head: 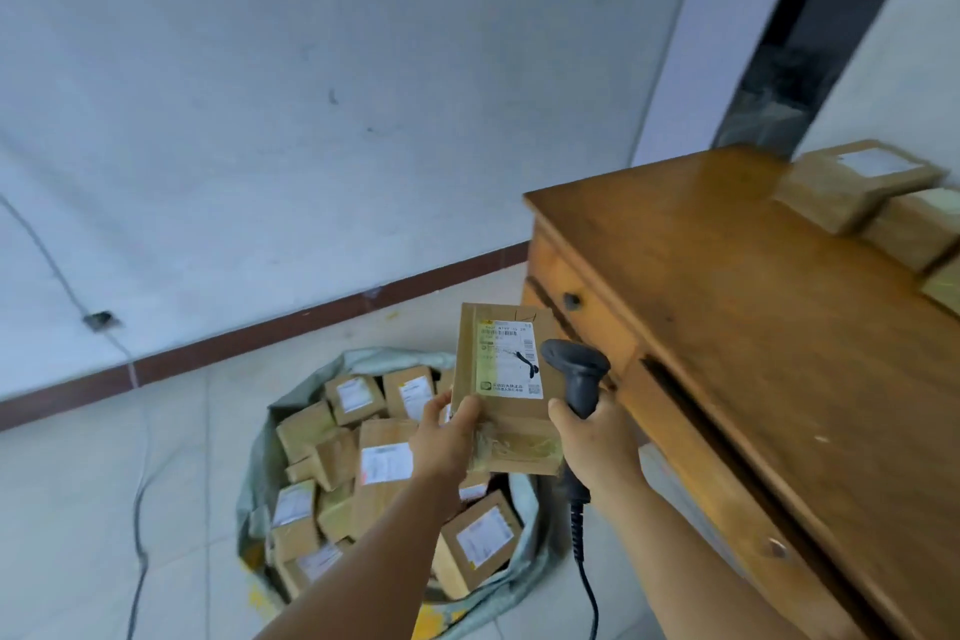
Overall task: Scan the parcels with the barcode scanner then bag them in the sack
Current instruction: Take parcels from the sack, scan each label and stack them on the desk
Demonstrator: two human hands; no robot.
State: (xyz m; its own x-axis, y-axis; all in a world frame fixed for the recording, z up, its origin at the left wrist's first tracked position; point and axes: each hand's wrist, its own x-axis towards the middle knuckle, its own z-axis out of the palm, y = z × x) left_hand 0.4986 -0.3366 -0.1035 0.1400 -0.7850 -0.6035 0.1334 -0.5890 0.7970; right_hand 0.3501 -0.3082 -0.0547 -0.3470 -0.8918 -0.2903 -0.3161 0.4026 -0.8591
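A brown cardboard parcel (506, 390) with a white shipping label is held upright above the sack, and my left hand (447, 439) grips its lower left corner. My right hand (597, 447) is closed around the handle of a dark grey barcode scanner (576, 372). The scanner's head sits just right of the label and its coiled cable hangs down. Below lies the open pale green sack (306, 395) on the floor, holding several labelled cardboard parcels (384, 463).
A wooden desk (727, 286) with drawers stands at the right, and more parcels (852, 185) rest on its far corner. A grey cable (137, 509) trails over the tiled floor at the left. The white wall runs behind.
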